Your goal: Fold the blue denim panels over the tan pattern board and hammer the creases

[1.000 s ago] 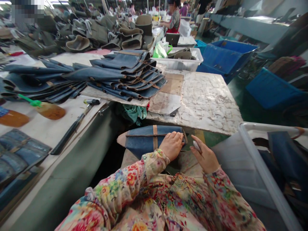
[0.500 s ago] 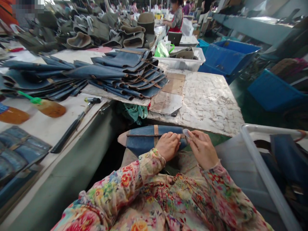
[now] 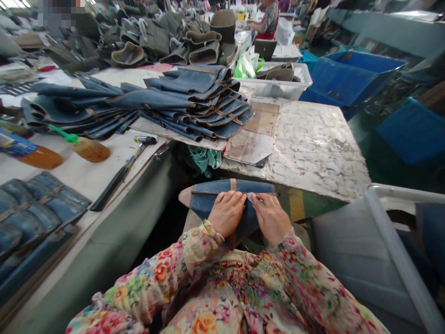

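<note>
Across my lap lies a blue leather boot shaft point(image 3: 201, 202) with a tan cross strip and a seam along its length. A pale, pointed end sticks out at its left. My left hand point(image 3: 227, 212) lies over the middle of the shaft, fingers together and bent down at the seam. Close beside it, my right hand point(image 3: 272, 218) pinches a small whitish, translucent tool point(image 3: 250, 197) against the seam. Its exact kind is hidden by the fingers. Both hands cover part of the leather.
Stacked blue leather shafts point(image 3: 194, 104) lie on the table ahead. On the left bench are a hammer point(image 3: 121, 174), a glue bottle point(image 3: 91, 149) and more blue pieces point(image 3: 45, 195). A white bin point(image 3: 347, 246) stands at my right. Blue bins point(image 3: 354, 79) and a person point(image 3: 269, 23) are farther back.
Both hands have moved left along the seam, the right one bringing the whitish tool close to my left fingers. The view has turned slightly left.
</note>
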The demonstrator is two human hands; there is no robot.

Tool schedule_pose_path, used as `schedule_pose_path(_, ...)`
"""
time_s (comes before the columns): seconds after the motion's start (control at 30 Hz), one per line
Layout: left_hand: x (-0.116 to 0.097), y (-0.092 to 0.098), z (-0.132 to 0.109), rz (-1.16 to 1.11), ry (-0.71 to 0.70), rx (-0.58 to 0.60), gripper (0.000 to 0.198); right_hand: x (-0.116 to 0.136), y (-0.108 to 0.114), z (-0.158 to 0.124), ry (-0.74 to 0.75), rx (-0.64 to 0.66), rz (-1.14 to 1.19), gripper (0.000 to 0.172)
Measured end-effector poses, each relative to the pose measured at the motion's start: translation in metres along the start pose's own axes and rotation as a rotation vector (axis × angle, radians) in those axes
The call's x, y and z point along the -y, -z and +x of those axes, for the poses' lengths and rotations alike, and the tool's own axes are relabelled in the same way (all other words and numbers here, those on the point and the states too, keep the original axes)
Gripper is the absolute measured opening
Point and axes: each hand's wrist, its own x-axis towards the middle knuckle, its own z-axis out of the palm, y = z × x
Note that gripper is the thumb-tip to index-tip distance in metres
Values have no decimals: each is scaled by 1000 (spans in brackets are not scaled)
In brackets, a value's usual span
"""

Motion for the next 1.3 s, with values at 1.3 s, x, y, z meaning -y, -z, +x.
schedule_pose_path(1.3,15,16,-15,20,158,14,18,-5,6,38,200,334,276,34)
